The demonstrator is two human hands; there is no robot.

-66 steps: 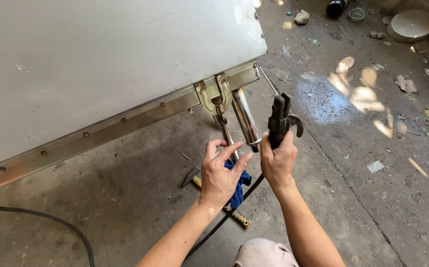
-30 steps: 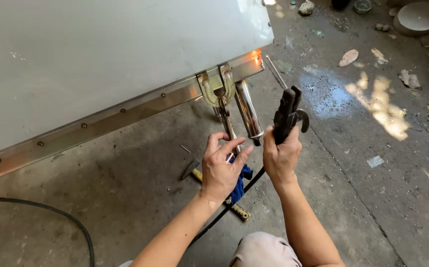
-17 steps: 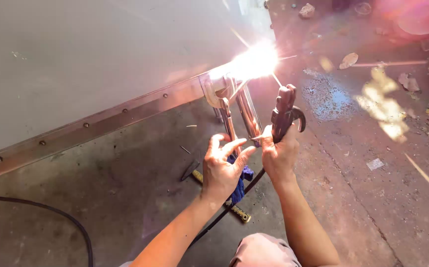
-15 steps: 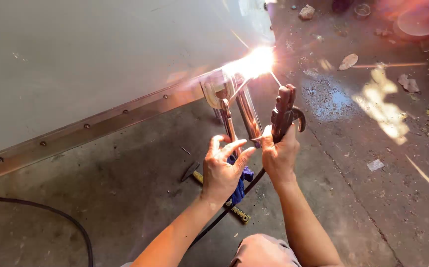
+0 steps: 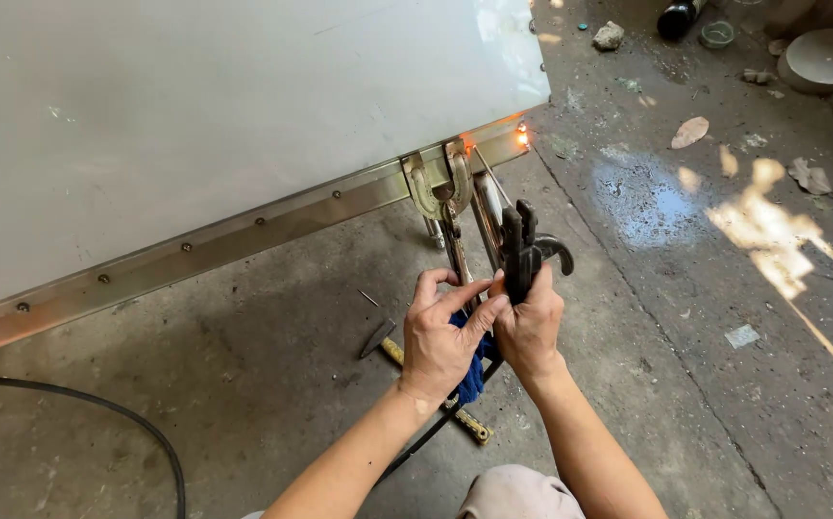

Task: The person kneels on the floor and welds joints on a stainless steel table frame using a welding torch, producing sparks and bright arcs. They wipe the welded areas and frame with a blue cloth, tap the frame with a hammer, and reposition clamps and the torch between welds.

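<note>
Head view: right hand [image 5: 529, 327] has its grip closed around a dark welding rod holder [image 5: 522, 252], held upright just below a locking clamp [image 5: 442, 187] on the metal strip [image 5: 244, 226] edging a white panel [image 5: 224, 106]. Left hand [image 5: 439, 336] rests against the right, fingers loosely curled, holding nothing. A hammer [image 5: 378, 336] lies on the concrete floor [image 5: 686, 317].

the white panel [image 5: 224, 125] and its metal edge strip [image 5: 244, 226] wall off the far left — the locking clamp [image 5: 441, 187] hangs just beyond both hands. near them a hammer [image 5: 383, 336] and a black cable [image 5: 138, 432] lie on the concrete floor [image 5: 705, 404] — the right side lies open.
</note>
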